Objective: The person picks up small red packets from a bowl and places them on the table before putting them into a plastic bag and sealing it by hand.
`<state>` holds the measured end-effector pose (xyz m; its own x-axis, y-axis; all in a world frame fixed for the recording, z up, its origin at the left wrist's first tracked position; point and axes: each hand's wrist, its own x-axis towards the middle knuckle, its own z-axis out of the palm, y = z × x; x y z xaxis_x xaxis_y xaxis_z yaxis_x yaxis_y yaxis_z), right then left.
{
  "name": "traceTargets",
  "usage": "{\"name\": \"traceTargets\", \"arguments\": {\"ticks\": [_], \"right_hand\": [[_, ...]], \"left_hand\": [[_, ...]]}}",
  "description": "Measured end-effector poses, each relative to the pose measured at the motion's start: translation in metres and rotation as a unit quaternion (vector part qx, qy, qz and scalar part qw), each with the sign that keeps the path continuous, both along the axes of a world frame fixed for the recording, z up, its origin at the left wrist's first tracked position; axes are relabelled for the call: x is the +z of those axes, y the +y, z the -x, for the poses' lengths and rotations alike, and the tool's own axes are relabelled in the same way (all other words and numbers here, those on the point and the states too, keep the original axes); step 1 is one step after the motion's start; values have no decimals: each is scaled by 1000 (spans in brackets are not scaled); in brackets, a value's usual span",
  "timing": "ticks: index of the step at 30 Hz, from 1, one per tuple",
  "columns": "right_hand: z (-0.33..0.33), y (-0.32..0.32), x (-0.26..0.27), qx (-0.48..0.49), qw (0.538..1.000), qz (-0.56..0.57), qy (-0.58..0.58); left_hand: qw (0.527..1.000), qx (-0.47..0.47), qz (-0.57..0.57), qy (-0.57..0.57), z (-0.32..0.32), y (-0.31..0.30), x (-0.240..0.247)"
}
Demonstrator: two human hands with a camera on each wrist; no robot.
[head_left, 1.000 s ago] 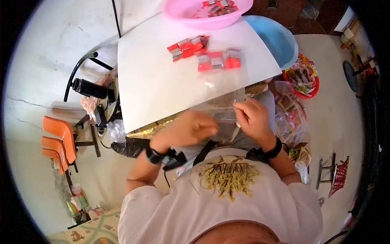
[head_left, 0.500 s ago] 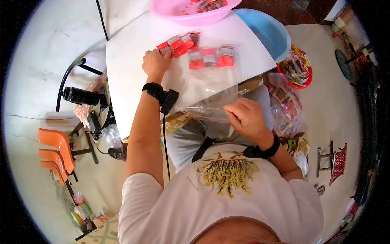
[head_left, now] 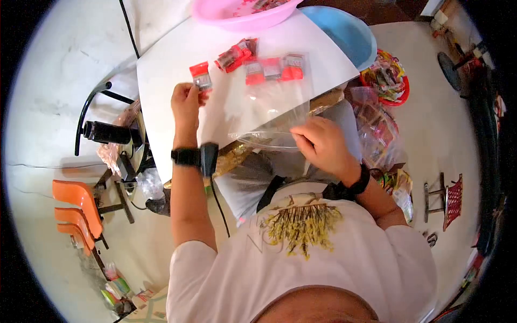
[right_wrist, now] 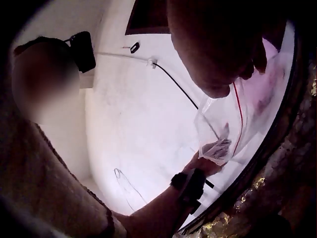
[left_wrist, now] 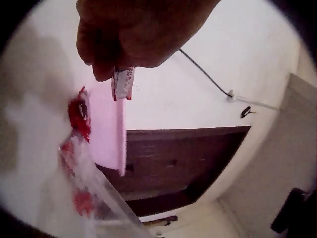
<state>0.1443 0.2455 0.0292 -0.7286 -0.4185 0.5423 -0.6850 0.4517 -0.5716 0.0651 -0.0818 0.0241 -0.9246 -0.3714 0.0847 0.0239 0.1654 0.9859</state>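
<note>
My left hand (head_left: 186,105) grips a small red packet (head_left: 201,76) with a clear window, at the left of the white table. The left wrist view shows that packet (left_wrist: 123,84) poking out past the fingers. My right hand (head_left: 324,144) pinches the mouth edge of a clear zip bag (head_left: 269,105) at the table's near edge. Inside the bag's far end lie three red packets (head_left: 272,68) in a row. In the right wrist view, a red line runs along the bag's mouth (right_wrist: 240,111). A small pile of loose red packets (head_left: 234,56) lies left of the bag.
A pink basin (head_left: 242,21) with more packets sits at the table's far end, beside a blue basin (head_left: 344,37). On the right, a red basket (head_left: 403,97) holds wrappers. A black bottle (head_left: 107,132) and orange chairs (head_left: 78,202) are at the left.
My left hand left the bag's mouth, reached to the pile, took one red packet and drew it left and nearer. My right hand keeps its pinch on the bag.
</note>
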Motion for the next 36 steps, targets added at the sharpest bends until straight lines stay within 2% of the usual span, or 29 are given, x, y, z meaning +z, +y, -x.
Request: {"name": "traceTargets", "arguments": {"ticks": [2,6,8,10,13,17,20,24,27,29,30,33,36], "right_hand": [[-1,-2,3,-9,1000,2,-22],[5,-8,6,-9,998,58,19],[7,-10,11,-3,997,76,22],[6,-11,17,-4,998,57,4],[5,-12,21,-3,999,39,-7],[5,-13,21,4,999,34,-1],[5,-14,17,8,999,44,14],[5,-16,18,17,998,56,35],[4,-13,17,23,999,28,24],[4,-15,16,26,999,35,27],[5,-15,15,26,999,39,27],[7,-14,8,24,999,44,21],[9,-12,5,24,999,46,15]], "left_hand": [[1000,-9,-11,17,-40,7,15],[992,-92,-64,-64,-116,39,52],[974,-186,-115,-61,-137,48,47],[958,-230,-95,-142,-143,62,53],[958,-220,-82,-167,-131,95,57],[941,-259,-53,-210,-98,103,36],[955,-211,-90,-189,-76,126,33],[963,-209,-145,-92,-58,146,28],[955,-218,-194,-50,-40,141,-2],[948,-215,-225,-65,-5,134,-35],[944,-214,-240,-73,4,136,-35],[964,-193,-181,-34,5,143,-32],[986,-161,22,-43,3,156,-14]]}}
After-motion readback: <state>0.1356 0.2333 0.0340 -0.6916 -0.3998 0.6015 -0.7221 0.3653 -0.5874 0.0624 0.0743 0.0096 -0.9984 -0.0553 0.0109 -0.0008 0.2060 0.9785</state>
